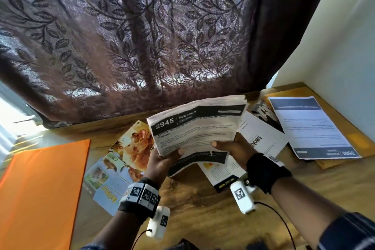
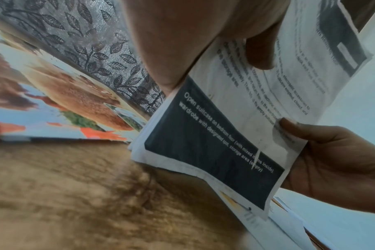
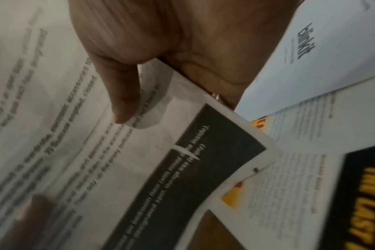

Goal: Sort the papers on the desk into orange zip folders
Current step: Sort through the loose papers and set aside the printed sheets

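Both hands hold a stack of printed sheets (image 1: 194,128) headed "2945 BEDROOM" above the wooden desk (image 1: 203,209). My left hand (image 1: 162,160) grips its lower left edge, thumb on top. My right hand (image 1: 233,149) pinches the lower right edge, thumb on the page. The same stack of sheets (image 2: 214,143) shows a dark footer band with a small tear, and in the right wrist view the thumb (image 3: 122,94) presses the sheets (image 3: 75,152). An orange zip folder (image 1: 40,193) lies flat at the left.
A colourful animal poster (image 1: 121,162) lies under my left hand. A "blinkit" sheet (image 1: 261,140), a black-and-yellow leaflet (image 1: 223,176) and a "3566" page (image 1: 310,126) on a brown envelope (image 1: 345,128) lie right. A leaf-patterned curtain (image 1: 142,36) hangs behind; a wall (image 1: 345,36) stands right.
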